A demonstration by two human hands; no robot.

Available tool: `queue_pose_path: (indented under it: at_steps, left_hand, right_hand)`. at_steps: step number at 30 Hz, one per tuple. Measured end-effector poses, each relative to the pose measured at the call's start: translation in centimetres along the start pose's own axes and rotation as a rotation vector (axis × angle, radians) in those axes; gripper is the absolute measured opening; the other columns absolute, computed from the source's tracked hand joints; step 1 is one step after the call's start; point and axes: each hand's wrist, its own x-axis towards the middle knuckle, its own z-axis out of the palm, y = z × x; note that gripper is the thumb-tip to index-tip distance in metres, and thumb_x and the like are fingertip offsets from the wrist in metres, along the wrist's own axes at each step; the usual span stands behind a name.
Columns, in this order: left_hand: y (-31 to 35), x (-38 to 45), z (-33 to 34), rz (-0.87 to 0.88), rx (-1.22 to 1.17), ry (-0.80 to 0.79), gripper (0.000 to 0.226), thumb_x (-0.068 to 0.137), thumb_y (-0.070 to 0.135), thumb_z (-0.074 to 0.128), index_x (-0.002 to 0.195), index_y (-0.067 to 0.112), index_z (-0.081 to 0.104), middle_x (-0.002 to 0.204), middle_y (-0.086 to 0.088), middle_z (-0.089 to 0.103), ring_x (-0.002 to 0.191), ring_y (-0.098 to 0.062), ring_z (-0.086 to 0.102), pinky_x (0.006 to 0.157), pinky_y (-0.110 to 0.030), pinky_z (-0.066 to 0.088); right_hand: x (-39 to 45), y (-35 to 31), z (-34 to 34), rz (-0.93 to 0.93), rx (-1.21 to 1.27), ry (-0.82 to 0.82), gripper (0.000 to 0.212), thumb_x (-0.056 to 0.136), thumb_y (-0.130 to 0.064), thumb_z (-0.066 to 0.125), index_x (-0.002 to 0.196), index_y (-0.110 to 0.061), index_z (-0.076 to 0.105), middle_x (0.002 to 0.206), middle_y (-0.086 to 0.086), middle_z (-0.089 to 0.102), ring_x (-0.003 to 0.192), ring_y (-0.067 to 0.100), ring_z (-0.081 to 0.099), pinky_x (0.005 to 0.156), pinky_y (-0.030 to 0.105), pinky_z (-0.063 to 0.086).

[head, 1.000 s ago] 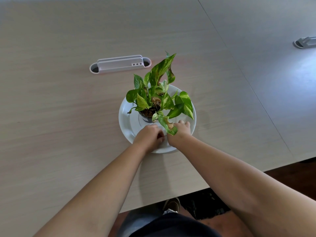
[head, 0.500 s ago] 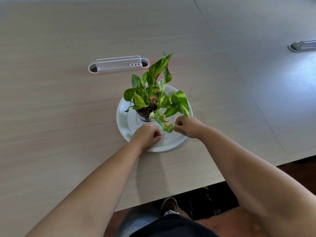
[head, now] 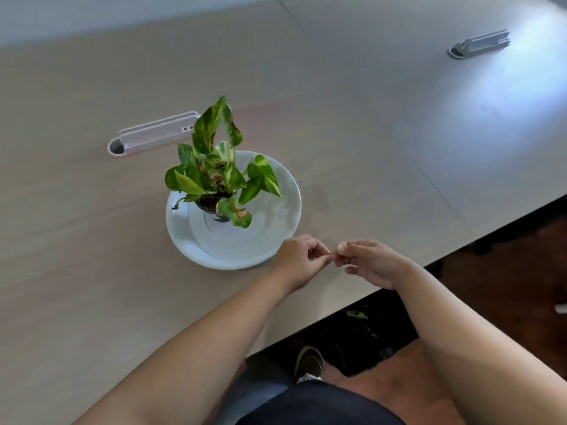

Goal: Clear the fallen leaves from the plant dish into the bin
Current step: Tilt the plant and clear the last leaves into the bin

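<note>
The white plant dish (head: 276,191) sits on the wooden table with a small potted plant (head: 214,176) of green and yellow leaves, some browned, standing in it. The bare part of the dish shows only a few dark specks. My left hand (head: 302,260) and my right hand (head: 368,262) hover just right of the dish, near the table's front edge. Their curled fingertips meet and pinch a tiny leaf scrap, too small to see clearly. Under the table edge is the dark bin (head: 365,329) with green leaf bits in it.
A white cable slot (head: 153,136) is set into the table behind the plant; a grey one (head: 478,44) lies far right. A seam runs diagonally across the tabletop. My shoe (head: 308,361) and lap show below, on the brown floor.
Both hands have left the dish and moved right toward the table edge, fingertips now touching. The view has swung right, showing the bin under the table.
</note>
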Motion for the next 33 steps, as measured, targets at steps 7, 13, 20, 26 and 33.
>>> queue_pose_path:
  at_steps: [7,13,20,26,33]
  left_hand:
    - [4.6,-0.6,9.3,0.111,0.181,-0.341,0.006,0.081,0.026,0.070,0.083,0.021,0.073,0.086,0.001,0.064,0.082,-0.016,0.063,0.077,-0.030,0.052]
    - [6.8,0.4,16.7,0.153,0.400,-0.491,0.011,0.085,0.026,0.065,0.092,0.020,0.071,0.097,-0.003,0.069,0.095,-0.021,0.063,0.080,-0.028,0.049]
    - [8.1,2.0,20.9,0.134,0.471,-0.484,0.023,0.090,0.019,0.056,0.105,0.018,0.073,0.108,-0.006,0.072,0.105,-0.024,0.063,0.091,-0.031,0.051]
    - [7.9,2.3,21.6,0.125,0.431,-0.449,0.024,0.092,0.017,0.055,0.108,0.017,0.073,0.111,-0.004,0.072,0.106,-0.021,0.063,0.094,-0.030,0.049]
    - [7.9,2.5,19.5,0.085,0.383,-0.395,0.009,0.080,0.028,0.072,0.078,0.020,0.069,0.084,0.000,0.069,0.081,-0.019,0.064,0.072,-0.033,0.053]
  right_hand:
    - [-5.9,8.4,-7.3,0.180,-0.045,0.506,0.019,0.090,-0.017,0.051,0.073,-0.014,0.058,0.070,0.001,0.057,0.058,0.014,0.050,0.054,0.025,0.034]
    - [-8.9,12.8,-11.5,0.291,-0.410,0.749,0.015,0.078,-0.027,0.072,0.065,-0.021,0.068,0.069,-0.006,0.066,0.063,0.009,0.058,0.055,0.022,0.041]
    - [-9.4,13.8,-13.9,0.321,-0.324,0.882,0.008,0.082,-0.026,0.069,0.077,-0.020,0.070,0.088,0.000,0.071,0.084,0.018,0.064,0.068,0.025,0.045]
    - [-10.2,15.1,-14.8,0.313,-0.257,0.896,0.036,0.084,-0.007,0.048,0.100,-0.024,0.075,0.114,-0.003,0.069,0.101,0.017,0.063,0.083,0.024,0.050]
    - [-9.9,13.7,-13.1,0.190,-0.177,0.942,0.027,0.082,-0.016,0.050,0.090,-0.030,0.072,0.100,-0.002,0.072,0.086,0.016,0.063,0.072,0.025,0.048]
